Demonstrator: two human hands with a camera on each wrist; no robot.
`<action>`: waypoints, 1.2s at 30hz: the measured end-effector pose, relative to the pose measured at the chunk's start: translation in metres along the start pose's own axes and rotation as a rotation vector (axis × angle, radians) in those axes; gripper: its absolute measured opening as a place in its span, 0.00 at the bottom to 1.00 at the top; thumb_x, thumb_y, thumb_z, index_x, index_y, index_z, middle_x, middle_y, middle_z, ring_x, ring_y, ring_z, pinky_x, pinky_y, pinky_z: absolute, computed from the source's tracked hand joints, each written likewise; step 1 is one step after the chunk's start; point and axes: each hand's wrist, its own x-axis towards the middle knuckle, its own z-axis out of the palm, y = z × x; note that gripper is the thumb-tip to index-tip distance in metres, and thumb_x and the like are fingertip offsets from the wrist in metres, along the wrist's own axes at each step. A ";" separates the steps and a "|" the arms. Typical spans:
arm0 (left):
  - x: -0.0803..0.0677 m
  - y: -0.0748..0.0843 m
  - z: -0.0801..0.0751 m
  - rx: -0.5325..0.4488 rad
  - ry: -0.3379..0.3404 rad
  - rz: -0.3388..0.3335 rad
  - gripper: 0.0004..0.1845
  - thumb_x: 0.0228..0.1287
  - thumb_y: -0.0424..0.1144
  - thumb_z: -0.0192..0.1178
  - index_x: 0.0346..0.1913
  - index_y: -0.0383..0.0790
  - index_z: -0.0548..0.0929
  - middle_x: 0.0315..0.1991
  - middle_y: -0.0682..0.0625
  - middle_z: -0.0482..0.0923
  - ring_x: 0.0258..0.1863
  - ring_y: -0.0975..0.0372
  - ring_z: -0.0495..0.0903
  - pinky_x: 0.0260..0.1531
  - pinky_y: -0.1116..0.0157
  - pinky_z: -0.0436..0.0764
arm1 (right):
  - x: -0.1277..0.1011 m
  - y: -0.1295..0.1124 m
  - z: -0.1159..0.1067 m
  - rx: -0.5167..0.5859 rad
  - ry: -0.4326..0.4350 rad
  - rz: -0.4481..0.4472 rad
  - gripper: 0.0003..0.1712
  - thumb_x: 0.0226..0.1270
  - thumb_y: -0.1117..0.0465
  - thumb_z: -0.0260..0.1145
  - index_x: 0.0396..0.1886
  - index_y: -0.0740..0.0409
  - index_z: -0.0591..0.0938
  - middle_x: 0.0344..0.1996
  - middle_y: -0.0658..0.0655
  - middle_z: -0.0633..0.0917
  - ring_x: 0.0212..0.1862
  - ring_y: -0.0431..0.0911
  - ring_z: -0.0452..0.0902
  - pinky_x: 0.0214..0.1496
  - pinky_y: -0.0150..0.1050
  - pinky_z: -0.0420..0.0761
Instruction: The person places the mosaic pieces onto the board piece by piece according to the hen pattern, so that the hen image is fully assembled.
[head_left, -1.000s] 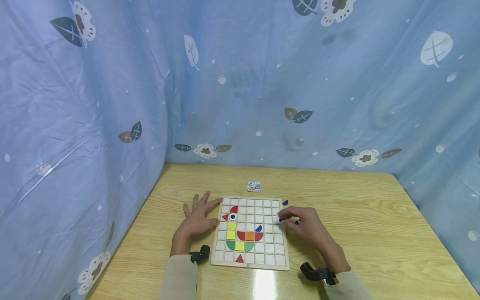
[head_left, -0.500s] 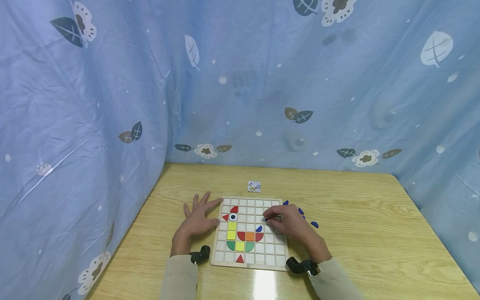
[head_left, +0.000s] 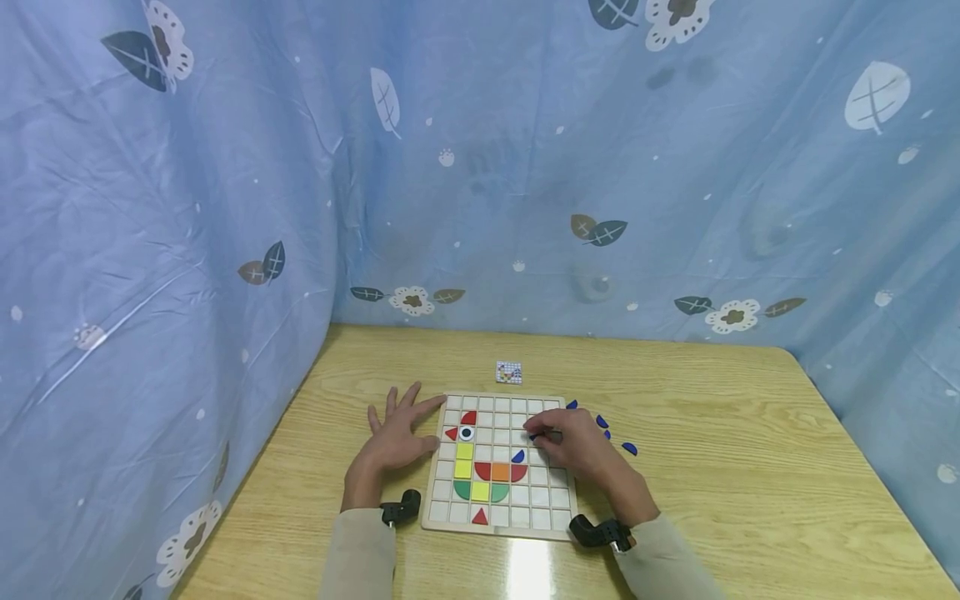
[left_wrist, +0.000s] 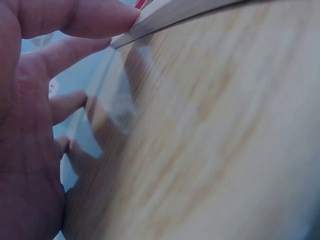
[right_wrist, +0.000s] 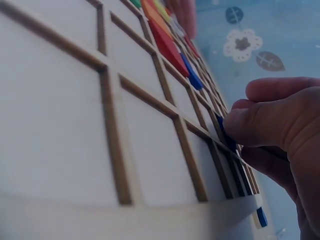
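Now right hand (head_left: 573,442) pinching blue piece (right_wrist: 224,131)

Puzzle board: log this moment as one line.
right hand pinches blue piece over puzzle board | left hand flat at board edge

Pale wooden grid board (head_left: 558,523), red, yellow, orange, green, blue pieces, blue leaf-print curtain (head_left: 225,167), light woodgrain table (head_left: 712,433)

One wooden grid board (head_left: 567,523) lay on the bench (head_left: 750,467) with eleven coloured pieces set in it, four blue pieces (head_left: 628,448) loose beside it, and one small pattern card (head_left: 508,372) beyond.
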 end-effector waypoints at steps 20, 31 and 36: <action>0.000 0.000 0.000 -0.003 0.006 -0.005 0.42 0.61 0.36 0.69 0.81 0.56 0.76 0.91 0.40 0.46 0.89 0.36 0.28 0.76 0.27 0.17 | -0.002 -0.003 0.001 0.029 -0.022 -0.046 0.15 0.67 0.73 0.75 0.49 0.53 0.94 0.47 0.49 0.95 0.54 0.46 0.92 0.59 0.49 0.91; 0.001 -0.001 0.001 0.005 0.005 -0.011 0.41 0.61 0.37 0.70 0.81 0.56 0.76 0.91 0.40 0.47 0.89 0.36 0.28 0.77 0.27 0.18 | -0.030 -0.001 -0.019 0.105 0.134 0.028 0.18 0.64 0.68 0.80 0.53 0.51 0.94 0.50 0.46 0.95 0.53 0.46 0.93 0.57 0.46 0.91; 0.001 -0.001 0.002 0.013 0.008 -0.016 0.42 0.61 0.37 0.70 0.81 0.58 0.76 0.91 0.41 0.46 0.90 0.36 0.28 0.77 0.27 0.18 | -0.056 0.007 -0.032 0.133 0.189 0.106 0.18 0.64 0.68 0.81 0.53 0.53 0.94 0.49 0.46 0.95 0.53 0.44 0.93 0.56 0.44 0.91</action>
